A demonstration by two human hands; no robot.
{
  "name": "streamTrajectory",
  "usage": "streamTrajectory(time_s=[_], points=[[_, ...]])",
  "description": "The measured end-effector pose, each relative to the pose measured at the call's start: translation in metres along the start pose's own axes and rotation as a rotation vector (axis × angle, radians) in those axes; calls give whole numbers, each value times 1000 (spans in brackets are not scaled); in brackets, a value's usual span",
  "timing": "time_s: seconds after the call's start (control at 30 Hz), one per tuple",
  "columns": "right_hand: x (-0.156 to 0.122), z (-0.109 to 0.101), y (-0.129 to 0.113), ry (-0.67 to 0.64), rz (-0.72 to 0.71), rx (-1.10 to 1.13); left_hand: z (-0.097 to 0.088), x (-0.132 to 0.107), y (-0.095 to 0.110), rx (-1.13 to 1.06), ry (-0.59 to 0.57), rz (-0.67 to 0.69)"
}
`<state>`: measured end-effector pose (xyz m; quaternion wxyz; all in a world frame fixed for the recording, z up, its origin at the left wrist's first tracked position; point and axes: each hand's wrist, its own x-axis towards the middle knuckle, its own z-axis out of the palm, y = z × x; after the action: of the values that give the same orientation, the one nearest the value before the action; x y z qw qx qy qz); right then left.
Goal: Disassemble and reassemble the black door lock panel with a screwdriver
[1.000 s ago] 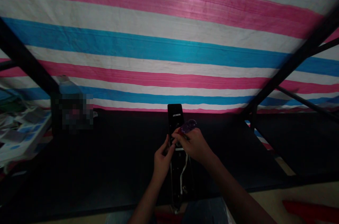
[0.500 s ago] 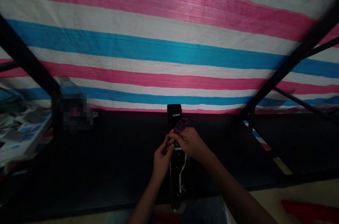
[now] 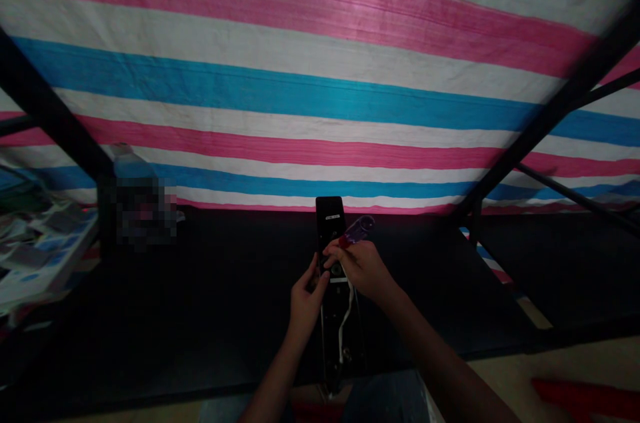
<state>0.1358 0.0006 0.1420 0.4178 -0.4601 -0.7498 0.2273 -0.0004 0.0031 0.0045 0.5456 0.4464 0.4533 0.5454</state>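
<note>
A long, narrow black panel point(image 3: 334, 316), perhaps part of an electronic door lock, lies lengthwise in front of me on the dark tabletop. White labels and round fittings show on its face, and a pale cable point(image 3: 342, 330) runs down its lower half. My left hand point(image 3: 306, 300) is closed on the panel's left edge, thumb on top and fingers along the side. In my right hand point(image 3: 363, 270) is a screwdriver point(image 3: 358, 230) with a see-through purple handle and red collar, pinched and tilted to the upper right over the panel. The fingers hide its tip.
Dark metal posts point(image 3: 520, 150) slant up on both sides of the black table point(image 3: 225, 316). A striped plastic sheet point(image 3: 300, 96) hangs behind it. At left are a blurred-out item point(image 3: 143, 210) and a cluttered pile point(image 3: 45, 256).
The screwdriver's handle has tipped over to the right, and the right-hand fingers have shifted slightly. My left hand and the panel stay where they were.
</note>
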Motion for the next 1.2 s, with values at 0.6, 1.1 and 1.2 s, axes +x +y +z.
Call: streamTrajectory(time_s=[0.6, 1.1, 1.2], points=[[10, -4, -19, -297, -14, -258, -2, 0, 1, 54, -1, -14], [3, -7, -13, -104, 41, -25, -1, 0, -3, 40, 22, -24], [3, -8, -13, -95, 55, -19, 0, 0, -2, 52, 16, -19]])
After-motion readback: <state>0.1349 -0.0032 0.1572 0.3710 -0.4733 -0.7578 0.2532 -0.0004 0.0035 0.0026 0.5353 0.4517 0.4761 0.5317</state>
